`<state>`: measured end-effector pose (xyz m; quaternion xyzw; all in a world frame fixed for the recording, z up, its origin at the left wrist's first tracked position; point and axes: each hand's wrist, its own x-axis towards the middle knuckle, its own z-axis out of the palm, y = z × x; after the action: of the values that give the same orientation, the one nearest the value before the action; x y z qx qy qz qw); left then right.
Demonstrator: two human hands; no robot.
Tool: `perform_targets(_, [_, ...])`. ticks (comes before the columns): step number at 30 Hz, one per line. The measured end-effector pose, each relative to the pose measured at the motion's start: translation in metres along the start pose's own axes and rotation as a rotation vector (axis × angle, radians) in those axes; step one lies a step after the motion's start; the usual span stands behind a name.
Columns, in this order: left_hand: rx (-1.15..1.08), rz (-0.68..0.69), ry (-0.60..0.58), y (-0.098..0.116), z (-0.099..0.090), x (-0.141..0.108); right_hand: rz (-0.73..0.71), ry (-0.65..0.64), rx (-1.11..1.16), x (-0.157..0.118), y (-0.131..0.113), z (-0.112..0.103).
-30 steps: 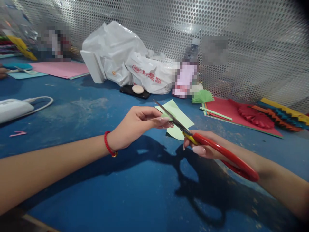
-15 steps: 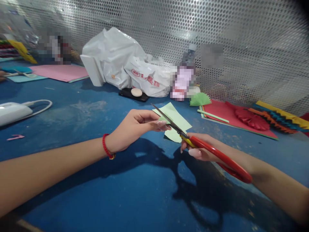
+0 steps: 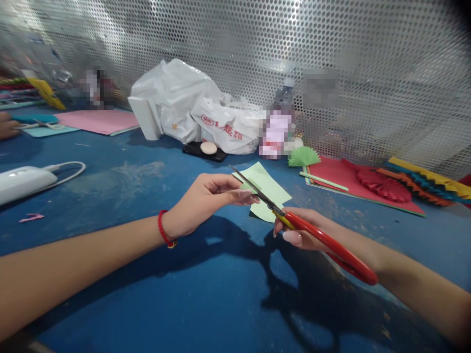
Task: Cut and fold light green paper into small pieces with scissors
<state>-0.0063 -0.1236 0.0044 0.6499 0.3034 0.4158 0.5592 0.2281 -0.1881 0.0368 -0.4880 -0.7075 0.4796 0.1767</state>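
Observation:
My left hand [image 3: 208,198], with a red bracelet at the wrist, pinches a small piece of light green paper [image 3: 253,183] between thumb and fingers. My right hand [image 3: 307,226] grips a pair of scissors [image 3: 333,245] with red handles and dark blades. The blades point up and left and cross in front of the green piece; whether they touch it I cannot tell. Just beyond lies a larger light green paper [image 3: 274,189] on the blue table, partly hidden by the blades and fingers.
White plastic bags [image 3: 176,98], a dark phone-like object [image 3: 195,150] and a bottle [image 3: 277,127] stand along the perforated metal wall. Right are a green paper fan [image 3: 303,156] and red paper [image 3: 331,169]. Left are a white device [image 3: 24,181], pink paper [image 3: 99,120] and another person's hand [image 3: 6,125].
The view has tilted slightly, so the table's things appear a little lower. My hands keep nearly the same pose, and the scissors have shifted slightly left.

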Motion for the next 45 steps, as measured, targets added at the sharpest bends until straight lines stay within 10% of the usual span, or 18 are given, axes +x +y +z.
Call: perform_targets(45, [0.003, -0.071, -0.003, -0.005, -0.002, 0.0, -0.151, -0.147, -0.05, 0.024, 0.056, -0.014])
